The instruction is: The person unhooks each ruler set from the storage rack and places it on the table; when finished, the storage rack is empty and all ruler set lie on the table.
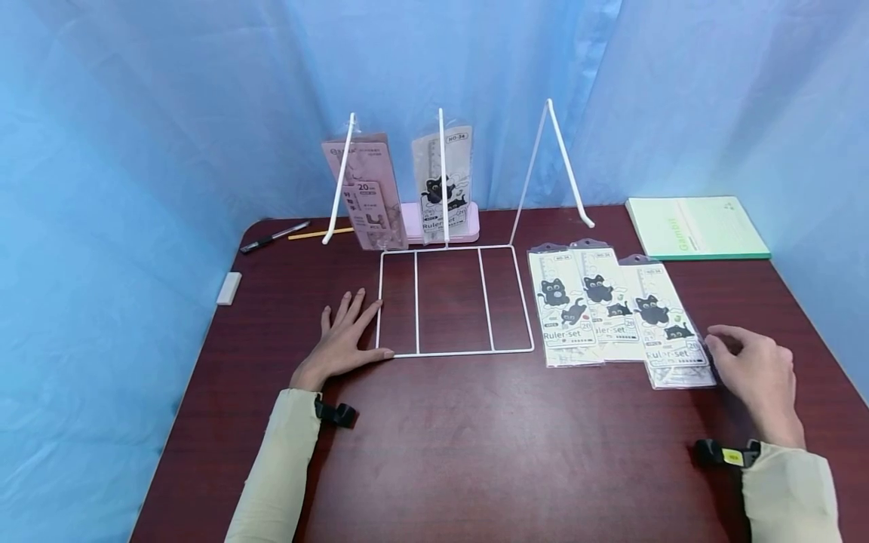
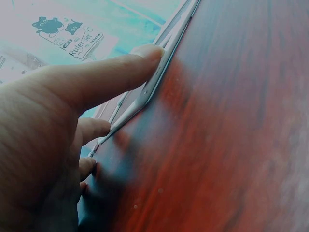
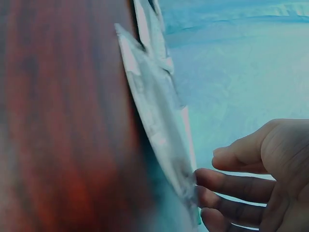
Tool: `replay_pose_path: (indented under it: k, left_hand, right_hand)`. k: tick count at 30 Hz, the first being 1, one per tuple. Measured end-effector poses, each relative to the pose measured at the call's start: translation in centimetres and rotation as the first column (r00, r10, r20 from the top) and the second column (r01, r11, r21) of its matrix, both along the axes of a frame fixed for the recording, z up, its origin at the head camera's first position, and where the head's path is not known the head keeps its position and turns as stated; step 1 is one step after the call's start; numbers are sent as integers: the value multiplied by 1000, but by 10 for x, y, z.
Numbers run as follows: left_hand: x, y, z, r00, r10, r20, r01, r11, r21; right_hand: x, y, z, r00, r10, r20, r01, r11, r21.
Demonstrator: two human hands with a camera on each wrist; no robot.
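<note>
A white wire display rack (image 1: pixel 468 353) stands on the table with three upright prongs. My left hand (image 1: pixel 342 339) lies with spread fingers at its left side, the thumb (image 2: pixel 120 72) touching the front corner of the wire base. A pink ruler pack (image 1: pixel 370 162) hangs on the left prong, and a white cat-print ruler-set pack (image 1: pixel 428 162) on the middle one; the right prong is bare. Three similar packs lie right of the rack. Beside the rightmost ruler-set pack (image 1: pixel 658 320) is my right hand (image 1: pixel 760 373), fingers loosely bent at its edge, thumb apart from them.
The other two packs (image 1: pixel 563 302) (image 1: pixel 604 294) overlap slightly. Behind them lies a green-white notebook or paper pad (image 1: pixel 706 226). A pen (image 1: pixel 274 236), a yellow pencil (image 1: pixel 319 234) and a white eraser-like block (image 1: pixel 228 289) are at the left. A lilac object (image 1: pixel 468 226) stands behind the rack, before blue curtains.
</note>
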State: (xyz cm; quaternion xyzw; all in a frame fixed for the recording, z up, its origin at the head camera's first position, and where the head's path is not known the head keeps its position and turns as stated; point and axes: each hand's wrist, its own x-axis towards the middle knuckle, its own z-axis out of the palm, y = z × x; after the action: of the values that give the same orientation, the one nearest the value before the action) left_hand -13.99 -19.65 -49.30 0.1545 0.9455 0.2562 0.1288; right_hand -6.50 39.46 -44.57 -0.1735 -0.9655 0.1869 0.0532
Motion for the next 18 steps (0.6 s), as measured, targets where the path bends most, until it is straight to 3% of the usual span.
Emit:
replay_pose_path:
  k: [5, 11, 18]
  left_hand:
    - [0, 0, 0, 1000, 1, 1, -1, 1000, 2]
    - [1, 0, 1, 1000, 0, -1, 0, 1000, 8]
    - [0, 0, -1, 1000, -4, 2, 4, 1000, 4]
  right_hand:
    - [-5, -7, 7, 997, 29, -72, -32, 999, -37]
    - [-16, -21, 17, 977, 115, -179, -138, 983, -124]
    - [-29, -44, 24, 949, 180, -257, -255, 921, -294]
